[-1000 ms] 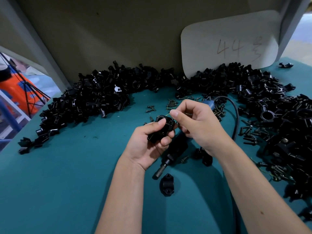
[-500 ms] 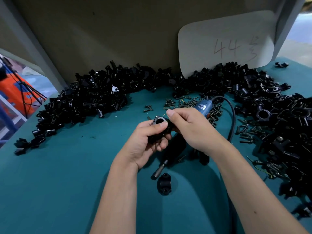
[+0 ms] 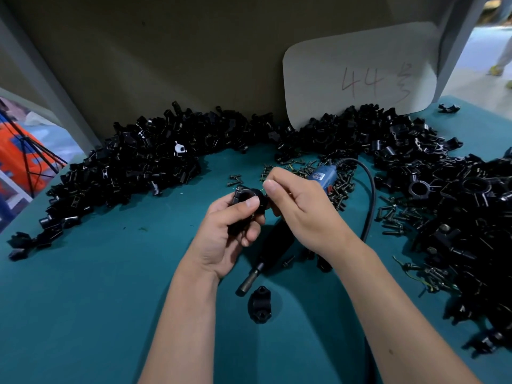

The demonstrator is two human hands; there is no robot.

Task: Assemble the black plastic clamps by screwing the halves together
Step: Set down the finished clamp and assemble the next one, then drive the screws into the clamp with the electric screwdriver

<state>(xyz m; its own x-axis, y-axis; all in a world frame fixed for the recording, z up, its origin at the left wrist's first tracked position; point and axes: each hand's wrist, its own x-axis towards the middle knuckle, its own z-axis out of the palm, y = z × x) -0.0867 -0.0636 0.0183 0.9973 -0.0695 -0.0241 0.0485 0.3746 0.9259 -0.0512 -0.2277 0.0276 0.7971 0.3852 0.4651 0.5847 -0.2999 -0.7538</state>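
Observation:
My left hand [image 3: 227, 234] grips a black plastic clamp [image 3: 248, 202] above the teal table, thumb across its ring. My right hand [image 3: 302, 206] is at the clamp's right side, thumb and fingertips pinched together against it; whatever they pinch is too small to make out. A single clamp half [image 3: 260, 304] lies on the mat below my hands. An electric screwdriver [image 3: 273, 245] lies under my right hand, its tip pointing toward me, with its blue rear end [image 3: 322, 173] and black cable [image 3: 370, 200] behind.
Large heaps of black clamp parts lie at the back left [image 3: 133, 173] and along the right side [image 3: 448, 206]. Loose screws [image 3: 342, 187] are scattered behind my right hand. A white card marked 44 [image 3: 360, 73] leans on the back wall.
Both hands have stayed together on the clamp, with the right fingertips shifting slightly at its side. The view drifted a little.

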